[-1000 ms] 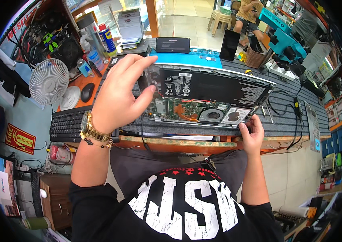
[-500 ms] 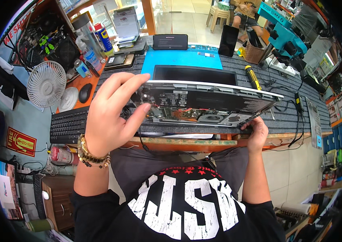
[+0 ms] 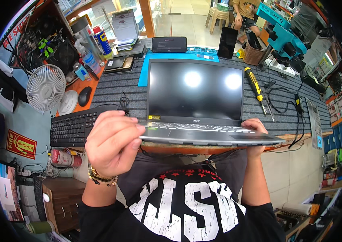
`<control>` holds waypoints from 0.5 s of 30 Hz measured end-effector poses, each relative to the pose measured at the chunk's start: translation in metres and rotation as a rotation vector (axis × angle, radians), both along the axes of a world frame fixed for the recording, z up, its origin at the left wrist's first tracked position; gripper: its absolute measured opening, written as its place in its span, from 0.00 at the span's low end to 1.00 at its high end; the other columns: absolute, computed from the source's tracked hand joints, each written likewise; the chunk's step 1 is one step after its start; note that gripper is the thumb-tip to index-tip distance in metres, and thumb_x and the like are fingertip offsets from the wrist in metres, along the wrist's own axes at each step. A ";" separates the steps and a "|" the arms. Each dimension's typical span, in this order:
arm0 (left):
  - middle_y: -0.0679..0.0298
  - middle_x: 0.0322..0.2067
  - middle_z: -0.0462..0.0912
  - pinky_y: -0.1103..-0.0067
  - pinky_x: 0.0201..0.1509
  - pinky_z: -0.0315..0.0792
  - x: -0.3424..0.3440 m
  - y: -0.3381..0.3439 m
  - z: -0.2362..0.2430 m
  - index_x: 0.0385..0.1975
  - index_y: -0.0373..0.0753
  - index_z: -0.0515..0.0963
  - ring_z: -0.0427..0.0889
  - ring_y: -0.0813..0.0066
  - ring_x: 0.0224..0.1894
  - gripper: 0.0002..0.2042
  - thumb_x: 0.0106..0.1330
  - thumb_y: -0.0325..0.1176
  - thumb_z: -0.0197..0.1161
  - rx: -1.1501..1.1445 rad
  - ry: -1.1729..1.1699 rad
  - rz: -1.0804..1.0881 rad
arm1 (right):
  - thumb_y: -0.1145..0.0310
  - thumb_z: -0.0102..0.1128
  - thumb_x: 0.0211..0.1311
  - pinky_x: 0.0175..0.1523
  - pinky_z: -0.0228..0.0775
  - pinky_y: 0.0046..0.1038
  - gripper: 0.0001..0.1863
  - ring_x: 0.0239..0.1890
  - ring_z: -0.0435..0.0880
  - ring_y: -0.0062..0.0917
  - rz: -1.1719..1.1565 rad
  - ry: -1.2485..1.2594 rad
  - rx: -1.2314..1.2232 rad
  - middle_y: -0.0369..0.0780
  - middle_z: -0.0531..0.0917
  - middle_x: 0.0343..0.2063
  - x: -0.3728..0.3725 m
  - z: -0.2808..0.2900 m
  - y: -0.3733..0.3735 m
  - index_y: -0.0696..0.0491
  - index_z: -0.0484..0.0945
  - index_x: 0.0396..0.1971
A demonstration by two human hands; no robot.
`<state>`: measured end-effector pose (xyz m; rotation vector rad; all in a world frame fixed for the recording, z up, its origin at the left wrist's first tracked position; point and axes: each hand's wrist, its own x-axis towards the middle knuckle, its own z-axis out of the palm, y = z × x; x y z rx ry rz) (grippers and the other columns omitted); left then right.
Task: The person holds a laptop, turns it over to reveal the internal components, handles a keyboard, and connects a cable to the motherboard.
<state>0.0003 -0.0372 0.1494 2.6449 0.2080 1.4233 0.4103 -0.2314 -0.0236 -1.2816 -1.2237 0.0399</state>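
Observation:
An open laptop (image 3: 195, 94) stands at the near edge of the bench, its dark screen toward me with two bright reflections. Its grey base (image 3: 203, 136) is seen almost edge-on, the keys showing as a thin strip. At the left front corner of the base, my left hand (image 3: 114, 141) pinches the edge between thumb and fingers. My right hand (image 3: 255, 135) grips the right side, fingers above and the rest of the hand partly hidden below. The underside of the base is out of sight.
A yellow-black screwdriver (image 3: 254, 84) and cables lie right of the laptop. Behind it are a blue mat (image 3: 143, 76) and a propped phone (image 3: 169, 44). A black keyboard (image 3: 72, 126), mouse (image 3: 84, 96) and white fan (image 3: 46, 87) are at left. A person (image 3: 245, 14) sits beyond the bench.
The laptop's base has swung down toward me, so its exposed inner parts are hidden and the screen and keys show. My left hand has lowered with its corner.

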 end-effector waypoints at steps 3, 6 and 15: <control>0.56 0.35 0.92 0.56 0.57 0.84 -0.002 -0.004 -0.004 0.41 0.33 0.89 0.93 0.56 0.41 0.08 0.72 0.31 0.71 0.000 -0.011 -0.021 | 0.19 0.31 0.80 0.46 0.76 0.30 0.57 0.38 0.82 0.27 -0.081 0.046 -0.028 0.47 0.88 0.39 -0.003 -0.002 0.003 0.67 0.87 0.41; 0.57 0.35 0.92 0.57 0.55 0.84 -0.006 -0.009 -0.006 0.38 0.36 0.89 0.93 0.56 0.41 0.09 0.72 0.35 0.72 -0.005 -0.014 -0.035 | 0.16 0.32 0.77 0.44 0.75 0.28 0.60 0.36 0.81 0.25 -0.029 0.112 0.061 0.46 0.88 0.37 0.005 -0.011 0.004 0.67 0.87 0.41; 0.59 0.39 0.93 0.61 0.51 0.85 -0.011 -0.004 -0.015 0.37 0.39 0.90 0.94 0.57 0.43 0.15 0.61 0.44 0.82 -0.095 0.025 -0.214 | 0.17 0.29 0.79 0.44 0.70 0.28 0.60 0.37 0.77 0.25 -0.085 0.134 0.012 0.44 0.84 0.38 -0.019 0.007 0.002 0.67 0.86 0.47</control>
